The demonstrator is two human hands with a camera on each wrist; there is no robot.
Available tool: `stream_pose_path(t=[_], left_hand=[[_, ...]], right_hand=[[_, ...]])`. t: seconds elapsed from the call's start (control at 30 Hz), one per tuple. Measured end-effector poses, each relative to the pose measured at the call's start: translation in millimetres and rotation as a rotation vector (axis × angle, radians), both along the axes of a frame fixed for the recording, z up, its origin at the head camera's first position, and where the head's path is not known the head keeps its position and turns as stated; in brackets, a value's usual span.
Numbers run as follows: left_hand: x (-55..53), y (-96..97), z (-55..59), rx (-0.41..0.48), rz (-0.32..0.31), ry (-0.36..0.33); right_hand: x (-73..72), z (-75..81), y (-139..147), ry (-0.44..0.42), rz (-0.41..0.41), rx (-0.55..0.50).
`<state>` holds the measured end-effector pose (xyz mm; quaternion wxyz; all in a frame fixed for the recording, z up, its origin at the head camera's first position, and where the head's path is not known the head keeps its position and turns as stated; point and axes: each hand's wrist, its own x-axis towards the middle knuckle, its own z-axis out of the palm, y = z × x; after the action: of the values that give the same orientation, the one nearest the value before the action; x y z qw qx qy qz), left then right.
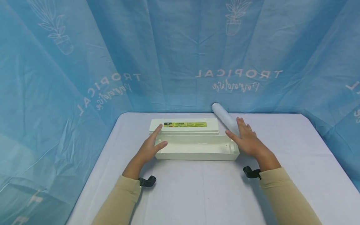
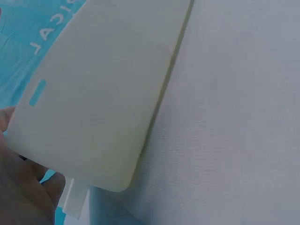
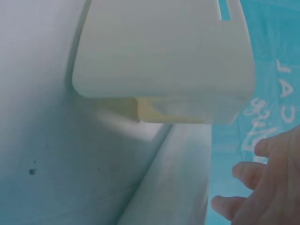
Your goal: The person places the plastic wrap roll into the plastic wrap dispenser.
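An open, long white plastic box (image 1: 197, 156) lies on the table with its hollow side up. My left hand (image 1: 148, 150) is at its left end, fingers extended and thumb right at the rim; in the left wrist view, the fingers (image 2: 51, 187) are beside the end wall. Just off the right end, my right hand (image 1: 248, 142) has its fingers spread and holds nothing. Close beyond those fingers (image 3: 246, 173) lies a pale roll of cling film (image 1: 225, 117), slanting back to the left. Behind the box is its white lid (image 1: 156, 125), bearing a yellow-green label.
A white cloth covers the table (image 1: 180, 193). Blue printed curtains (image 1: 174, 62) hang behind it and along both sides. The far end of the roll reaches the table's back edge. Both wrists wear black camera mounts (image 1: 147, 181).
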<state>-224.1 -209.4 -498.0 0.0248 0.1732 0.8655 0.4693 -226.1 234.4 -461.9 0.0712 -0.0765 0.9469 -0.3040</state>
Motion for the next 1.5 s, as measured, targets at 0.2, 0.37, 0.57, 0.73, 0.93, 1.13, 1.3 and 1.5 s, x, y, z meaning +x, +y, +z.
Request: stream_pose_path(t=[0.2, 0.37, 0.57, 0.73, 0.93, 1.13, 1.3, 1.5], left_hand=[[2.8, 0.2, -4.2, 0.043, 0.043, -0.041], [4.6, 0.9, -5.6, 0.079, 0.058, -0.028], [3.4, -1.6, -14.2, 0.123, 0.074, -0.017], [4.7, -5.0, -18.9, 0.163, 0.073, 0.0], [7.2, -7.6, -22.6, 0.226, 0.034, -0.015], [5.1, -7.0, -28.9, 0.257, 0.033, -0.045], [8.3, -3.2, -22.8, 0.246, 0.044, -0.074], [4.9, -6.6, -33.4, 0.246, 0.054, -0.084]], right_hand=[[1.3, -2.7, 5.1, -0.001, -0.018, -0.035], [1.2, -6.4, 6.8, 0.0, -0.031, -0.048], [2.5, -7.0, 9.1, -0.01, -0.046, -0.047], [4.1, -8.9, 12.4, -0.016, -0.057, -0.046], [6.3, -10.3, 16.0, -0.01, -0.068, -0.043], [11.3, -10.3, 20.8, -0.022, -0.077, -0.041], [14.4, -11.3, 26.2, -0.025, -0.076, -0.044], [16.4, -14.3, 29.3, -0.036, -0.081, -0.056]])
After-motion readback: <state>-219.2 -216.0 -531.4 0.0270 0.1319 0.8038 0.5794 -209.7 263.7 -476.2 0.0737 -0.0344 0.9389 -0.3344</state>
